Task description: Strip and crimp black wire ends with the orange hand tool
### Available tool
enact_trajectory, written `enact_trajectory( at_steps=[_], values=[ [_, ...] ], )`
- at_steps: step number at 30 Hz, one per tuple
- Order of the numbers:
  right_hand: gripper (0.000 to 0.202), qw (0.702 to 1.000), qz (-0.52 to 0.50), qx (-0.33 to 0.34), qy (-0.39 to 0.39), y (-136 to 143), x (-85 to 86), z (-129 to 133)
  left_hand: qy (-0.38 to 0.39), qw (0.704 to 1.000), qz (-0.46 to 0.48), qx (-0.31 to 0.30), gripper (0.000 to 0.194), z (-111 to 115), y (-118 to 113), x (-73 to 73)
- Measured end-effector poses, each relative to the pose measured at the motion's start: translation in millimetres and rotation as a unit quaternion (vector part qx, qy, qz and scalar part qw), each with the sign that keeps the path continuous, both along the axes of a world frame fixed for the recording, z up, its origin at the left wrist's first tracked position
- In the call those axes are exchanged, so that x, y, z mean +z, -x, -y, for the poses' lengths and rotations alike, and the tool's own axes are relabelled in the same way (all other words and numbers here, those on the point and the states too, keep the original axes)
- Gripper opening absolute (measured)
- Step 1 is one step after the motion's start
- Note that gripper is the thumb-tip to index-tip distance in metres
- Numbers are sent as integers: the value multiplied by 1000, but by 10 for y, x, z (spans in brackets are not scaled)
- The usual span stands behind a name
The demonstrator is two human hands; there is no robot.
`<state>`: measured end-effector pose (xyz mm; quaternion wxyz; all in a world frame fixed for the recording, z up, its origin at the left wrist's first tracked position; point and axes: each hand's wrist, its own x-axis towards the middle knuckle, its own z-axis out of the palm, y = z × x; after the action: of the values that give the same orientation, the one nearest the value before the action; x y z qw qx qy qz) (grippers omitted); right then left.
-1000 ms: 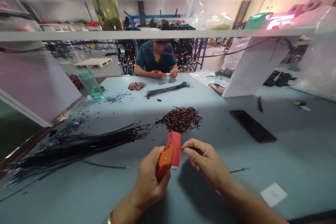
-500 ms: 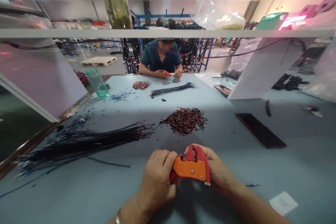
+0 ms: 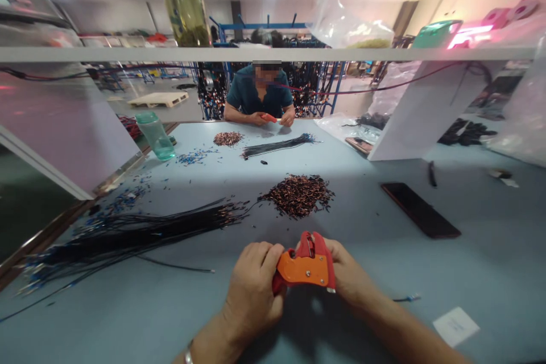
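My left hand (image 3: pixel 255 278) is wrapped round the handles of a red and orange wire stripper (image 3: pixel 305 267), near the table's front edge. Behind the tool's head, on its right side, is my right hand (image 3: pixel 343 267); its fingertips are hidden by the tool, so what they hold does not show. A pile of short dark and copper-coloured pieces (image 3: pixel 301 196) lies beyond the tool. To the left rests a long bundle of black wires (image 3: pixel 140 233) with blue ends, one wire (image 3: pixel 179 265) apart from it.
A black phone (image 3: pixel 420 210) and a white paper square (image 3: pixel 456 327) lie at the right. Across the table (image 3: pixel 205 176) a person (image 3: pixel 260 94) holds a red tool. A green bottle (image 3: pixel 156 136) stands at the left, and a shelf (image 3: pixel 273 54) spans above.
The wire stripper and both hands have shifted very slightly left in the picture, as has the whole scene. The tool's head is tilted a little differently.
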<state>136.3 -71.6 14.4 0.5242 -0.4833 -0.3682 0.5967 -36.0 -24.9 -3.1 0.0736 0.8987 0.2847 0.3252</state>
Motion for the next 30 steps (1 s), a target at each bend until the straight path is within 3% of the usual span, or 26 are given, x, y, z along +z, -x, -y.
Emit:
enact_trajectory(
  at_steps=[11,30],
  values=[
    [26,1000,12,9,-10,20,27,3,22,1000,-12,2,41,-12,9,-62],
    [29,999,37,10,-16,23,-8,4,29,999,-25,7,35,3,3,-37]
  ],
)
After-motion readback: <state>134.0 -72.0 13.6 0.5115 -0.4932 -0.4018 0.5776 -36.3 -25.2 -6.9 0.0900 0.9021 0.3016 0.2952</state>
